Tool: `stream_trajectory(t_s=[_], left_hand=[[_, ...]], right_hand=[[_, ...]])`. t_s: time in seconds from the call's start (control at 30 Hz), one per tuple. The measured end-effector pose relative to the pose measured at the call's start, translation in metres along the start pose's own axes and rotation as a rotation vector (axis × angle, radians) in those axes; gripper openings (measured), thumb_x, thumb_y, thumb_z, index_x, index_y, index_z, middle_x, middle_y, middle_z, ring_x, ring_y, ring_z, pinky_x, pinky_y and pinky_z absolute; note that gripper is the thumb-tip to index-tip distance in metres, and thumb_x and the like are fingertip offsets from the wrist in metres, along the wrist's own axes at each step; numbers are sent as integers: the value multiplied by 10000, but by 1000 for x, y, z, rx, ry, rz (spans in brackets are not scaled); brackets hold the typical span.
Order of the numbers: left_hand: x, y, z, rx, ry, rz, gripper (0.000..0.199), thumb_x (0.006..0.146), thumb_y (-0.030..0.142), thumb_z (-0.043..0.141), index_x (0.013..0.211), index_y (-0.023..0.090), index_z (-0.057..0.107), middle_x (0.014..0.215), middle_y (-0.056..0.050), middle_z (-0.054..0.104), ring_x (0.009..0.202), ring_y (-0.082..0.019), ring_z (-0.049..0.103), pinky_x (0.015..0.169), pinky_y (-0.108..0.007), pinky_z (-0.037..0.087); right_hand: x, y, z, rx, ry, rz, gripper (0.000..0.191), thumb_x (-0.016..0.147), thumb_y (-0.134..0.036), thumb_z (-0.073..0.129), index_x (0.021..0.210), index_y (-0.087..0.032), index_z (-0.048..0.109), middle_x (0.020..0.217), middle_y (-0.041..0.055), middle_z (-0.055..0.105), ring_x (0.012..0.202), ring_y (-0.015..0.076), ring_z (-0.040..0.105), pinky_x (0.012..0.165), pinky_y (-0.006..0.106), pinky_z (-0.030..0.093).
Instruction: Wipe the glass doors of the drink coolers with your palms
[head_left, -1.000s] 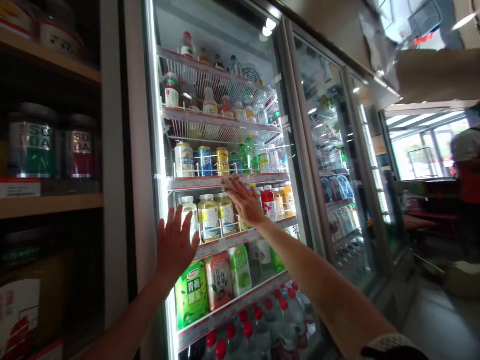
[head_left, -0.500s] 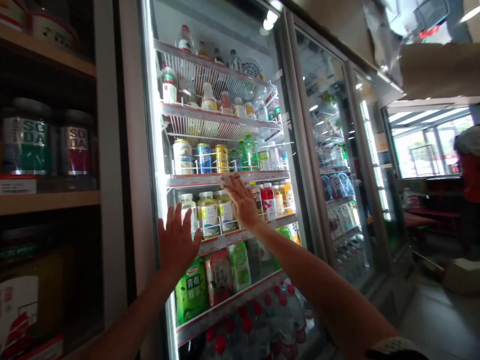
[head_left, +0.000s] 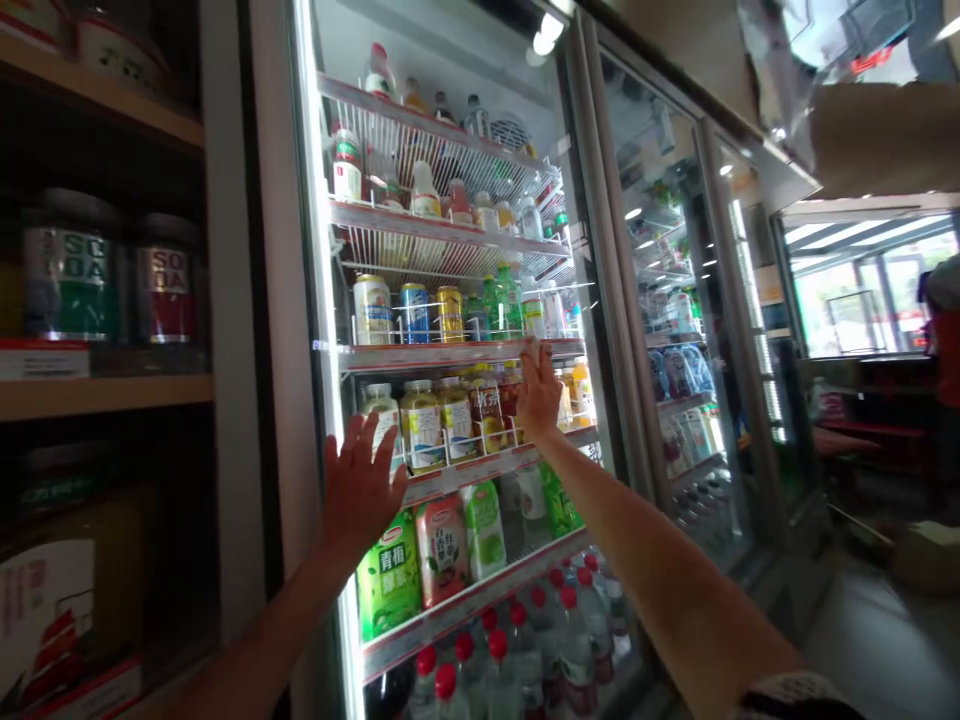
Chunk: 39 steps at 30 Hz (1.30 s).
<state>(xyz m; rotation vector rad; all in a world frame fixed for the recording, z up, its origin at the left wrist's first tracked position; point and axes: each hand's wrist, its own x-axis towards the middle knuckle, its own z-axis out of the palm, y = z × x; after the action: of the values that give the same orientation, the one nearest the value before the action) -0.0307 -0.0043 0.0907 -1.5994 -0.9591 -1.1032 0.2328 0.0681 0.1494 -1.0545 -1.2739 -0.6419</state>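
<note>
A lit fridge full of drinks stands before me. My left hand (head_left: 362, 487) is raised with fingers spread at the fridge's left side, in front of a bottle with a white cap (head_left: 381, 420); it holds nothing. Further right, my right hand (head_left: 538, 392) is up at the shelf edge (head_left: 457, 353), its fingers extended and nothing visible in it. It partly hides the bottles behind it. Pale yellow bottles (head_left: 422, 430) stand between the hands. Cans, one of them blue (head_left: 414, 312), and green bottles (head_left: 508, 300) are on the shelf above.
At the left, a wooden shelf (head_left: 105, 396) holds soda jars (head_left: 79, 270). Green and pink cartons (head_left: 442, 550) and red-capped bottles (head_left: 497, 675) fill the lower levels. More glass-door fridges (head_left: 675, 300) extend right; part of a person (head_left: 946, 310) shows at the far right.
My right hand has moved right along the shelf, uncovering more bottles. My left hand stays raised in nearly the same place. The view has shifted slightly.
</note>
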Motion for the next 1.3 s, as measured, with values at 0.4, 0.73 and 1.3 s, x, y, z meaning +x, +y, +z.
stream_trajectory(t_s=[0.4,0.73,1.3], left_hand=[[-14,5,3,50,6,77,671,864,256,460,1461,240,155,1498,-171,277,1415,-302,168,1108,-591,154],[-14,9,4,48,4,71,672,863,265,471,1460,213,167,1473,-183,325,1423,-293,134,1115,-590,113],[-16,13,5,-54,-36,7,582,868,373,462,1416,249,310,1469,-110,362,1420,-288,145,1124,-583,40]], right_hand=[[-26,-95,10,-45,-206,-693,484,917,-171,383,1360,-362,414,1511,-70,298,1426,167,161,1144,457,195],[-10,52,-7,-87,57,179,544,859,-85,312,1386,-189,400,1497,85,324,1402,243,241,1020,481,403],[-37,56,-3,-15,47,-13,510,865,-94,346,1349,-211,459,1504,81,312,1400,227,245,1071,485,336]])
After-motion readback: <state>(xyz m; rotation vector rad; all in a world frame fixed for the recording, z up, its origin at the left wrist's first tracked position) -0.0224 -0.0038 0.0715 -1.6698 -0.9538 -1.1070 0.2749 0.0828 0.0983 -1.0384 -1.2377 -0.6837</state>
